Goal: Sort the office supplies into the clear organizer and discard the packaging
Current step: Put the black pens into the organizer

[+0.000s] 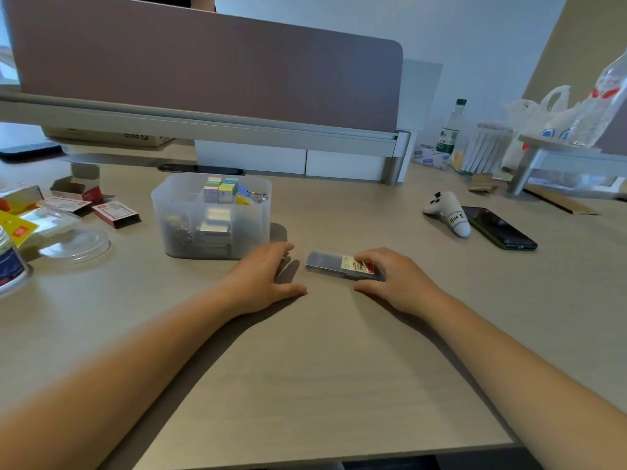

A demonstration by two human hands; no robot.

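A clear organizer (176, 205) stands mid-desk holding coloured sticky notes, binder clips and stacked staple boxes. Just to its right lies a small clear plastic case (325, 262) with a red and yellow label. My right hand (393, 279) grips the labelled end of that case, fingers over the top and thumb on the near side. My left hand (264, 276) rests on the desk between organizer and case, fingers relaxed and spread, holding nothing.
Opened red staple boxes (115, 213), a clear round lid (76, 245), plastic wrappers and a labelled jar (10, 266) lie at the left. A white controller (448, 212) and a phone (502, 228) sit at the right. A desk divider (203, 69) runs along the back.
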